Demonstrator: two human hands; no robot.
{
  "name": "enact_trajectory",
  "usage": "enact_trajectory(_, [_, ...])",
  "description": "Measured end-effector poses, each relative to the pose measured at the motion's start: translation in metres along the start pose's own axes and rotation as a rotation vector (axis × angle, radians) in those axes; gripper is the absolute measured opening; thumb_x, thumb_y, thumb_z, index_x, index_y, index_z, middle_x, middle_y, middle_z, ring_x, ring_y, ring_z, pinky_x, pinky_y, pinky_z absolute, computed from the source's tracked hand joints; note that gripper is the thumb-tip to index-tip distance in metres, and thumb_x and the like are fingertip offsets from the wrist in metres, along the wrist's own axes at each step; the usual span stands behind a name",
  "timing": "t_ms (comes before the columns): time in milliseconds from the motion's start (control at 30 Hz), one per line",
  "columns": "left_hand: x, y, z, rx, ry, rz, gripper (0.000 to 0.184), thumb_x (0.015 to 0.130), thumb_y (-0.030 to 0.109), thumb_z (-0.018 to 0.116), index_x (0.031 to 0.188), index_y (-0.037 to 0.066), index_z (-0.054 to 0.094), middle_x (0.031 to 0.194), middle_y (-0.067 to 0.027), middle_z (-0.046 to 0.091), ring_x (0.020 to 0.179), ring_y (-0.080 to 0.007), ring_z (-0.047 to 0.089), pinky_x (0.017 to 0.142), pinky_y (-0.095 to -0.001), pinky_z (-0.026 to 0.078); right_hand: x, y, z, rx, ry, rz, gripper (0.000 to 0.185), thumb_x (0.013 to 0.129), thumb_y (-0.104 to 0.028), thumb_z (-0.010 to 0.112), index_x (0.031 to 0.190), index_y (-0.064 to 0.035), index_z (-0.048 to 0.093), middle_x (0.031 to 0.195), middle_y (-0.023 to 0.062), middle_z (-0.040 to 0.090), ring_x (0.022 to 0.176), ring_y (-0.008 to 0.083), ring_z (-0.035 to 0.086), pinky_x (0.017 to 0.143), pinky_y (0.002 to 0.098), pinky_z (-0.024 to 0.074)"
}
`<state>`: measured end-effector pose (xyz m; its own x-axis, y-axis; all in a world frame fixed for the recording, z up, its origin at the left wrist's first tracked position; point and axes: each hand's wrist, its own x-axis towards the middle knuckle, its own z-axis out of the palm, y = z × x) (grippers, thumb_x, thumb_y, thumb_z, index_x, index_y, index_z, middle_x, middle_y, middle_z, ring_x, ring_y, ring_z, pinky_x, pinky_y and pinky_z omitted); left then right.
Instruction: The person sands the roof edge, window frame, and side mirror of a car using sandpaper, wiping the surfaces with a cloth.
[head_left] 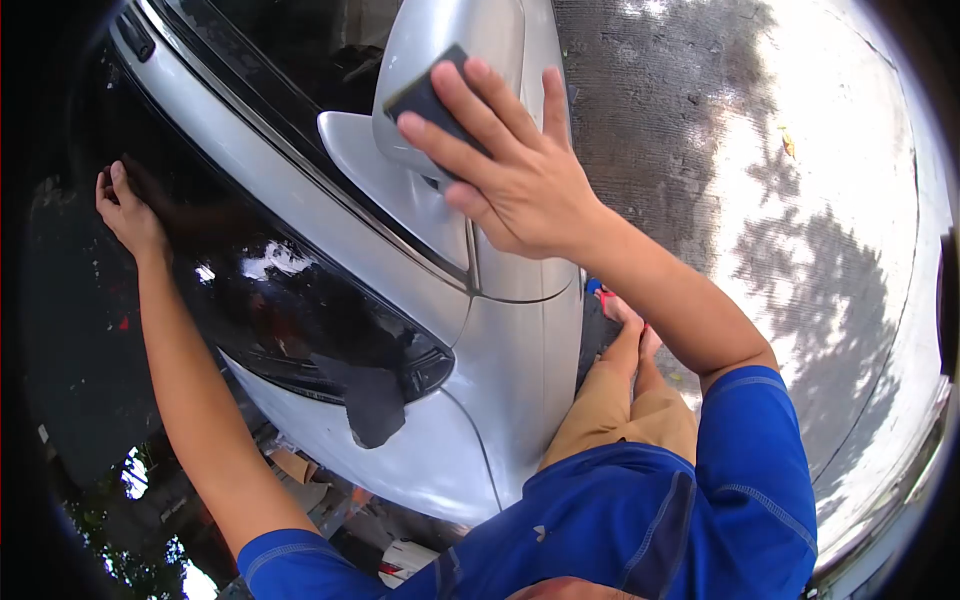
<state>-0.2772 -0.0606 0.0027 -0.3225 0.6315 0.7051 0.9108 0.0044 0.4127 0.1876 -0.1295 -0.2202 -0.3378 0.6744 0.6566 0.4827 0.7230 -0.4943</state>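
My right hand (525, 165) presses a dark grey sanding block (440, 105) against the silver side mirror (450, 30) of a car. Its fingers are spread over the block, and the palm covers part of it. My left hand (130, 215) rests on the dark windshield (200, 190), with nothing visible in it and its fingers slightly bent. A loose dark grey sheet, like sandpaper (375, 405), lies across the lower corner of the windshield and onto the silver hood (300, 415).
The silver windshield pillar (290, 190) runs between the windshield and the side window (290, 40). Sunlit, shadow-patched concrete (690, 170) lies to the right, with my sandalled feet (625, 310) beside the car. Assorted clutter (300, 470) shows beyond the hood.
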Motion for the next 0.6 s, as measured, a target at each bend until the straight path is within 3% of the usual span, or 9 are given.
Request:
enact_trajectory(100, [0.0,-0.005,-0.002,-0.006,0.007,0.023,0.082,0.1,0.059,0.07,0.149,-0.004,0.055,0.124,-0.0091,0.059,0.11,-0.0203,0.058,0.098,-0.0328,0.048,0.046,0.008,-0.017,0.018,0.013,0.048,0.056,0.106,-0.043,0.054,0.161,-0.0321,0.054,0.176,-0.0106,0.034,0.166,0.0201,0.021,0.131,0.0648,-0.015])
enact_trajectory(167, [0.0,-0.002,0.0,-0.001,0.01,0.002,0.082,0.1,0.059,0.071,0.149,-0.005,0.056,0.125,-0.0096,0.06,0.112,-0.0206,0.06,0.099,-0.033,0.049,-0.028,0.016,-0.009,-0.033,-0.133,-0.119,0.057,0.106,-0.043,0.055,0.161,-0.0298,0.053,0.173,-0.0113,0.039,0.165,0.0214,0.023,0.131,0.0653,-0.0133])
enact_trajectory(233, [0.002,-0.001,-0.003,0.001,0.042,0.004,0.083,0.1,0.06,0.071,0.149,-0.005,0.056,0.123,-0.0096,0.061,0.113,-0.0205,0.061,0.1,-0.0331,0.049,-0.032,0.028,-0.007,-0.103,-0.191,-0.27,0.056,0.105,-0.038,0.058,0.159,-0.0289,0.055,0.169,-0.0127,0.045,0.165,0.0217,0.024,0.132,0.0633,-0.0122])
enact_trajectory(367, [-0.004,0.003,0.001,0.012,0.021,-0.014,0.085,0.098,0.062,0.071,0.149,-0.005,0.056,0.128,-0.0124,0.062,0.118,-0.0235,0.062,0.104,-0.035,0.048,0.026,0.003,-0.025,-0.079,-0.157,-0.175,0.058,0.094,-0.037,0.067,0.151,-0.0351,0.064,0.169,-0.0185,0.044,0.165,0.0179,0.023,0.133,0.064,-0.0128])
enact_trajectory(433, [0.004,-0.011,-0.001,0.001,0.01,-0.014,0.087,0.097,0.065,0.07,0.15,-0.002,0.056,0.137,-0.0157,0.058,0.125,-0.027,0.059,0.109,-0.0379,0.046,-0.025,0.026,-0.026,-0.183,-0.228,-0.309,0.054,0.095,-0.037,0.067,0.15,-0.032,0.066,0.168,-0.0171,0.045,0.164,0.0188,0.026,0.132,0.0653,-0.0108])
enact_trajectory(500, [-0.002,0.002,-0.002,0.085,0.055,-0.002,0.087,0.096,0.067,0.069,0.151,0.001,0.056,0.138,-0.0153,0.056,0.126,-0.0274,0.058,0.111,-0.0387,0.045,-0.018,0.041,-0.025,-0.24,-0.21,-0.452,0.05,0.095,-0.037,0.069,0.144,-0.0297,0.071,0.167,-0.017,0.046,0.163,0.0191,0.029,0.133,0.0636,-0.0094])
enact_trajectory(600, [-0.005,0.004,0.002,0.026,0.038,-0.043,0.088,0.096,0.068,0.069,0.151,0.001,0.056,0.139,-0.0148,0.056,0.125,-0.027,0.058,0.11,-0.0382,0.045,0.033,0.008,-0.016,-0.163,-0.144,-0.349,0.054,0.087,-0.04,0.072,0.14,-0.0356,0.074,0.165,-0.0227,0.047,0.163,0.0167,0.03,0.134,0.0612,-0.0113])
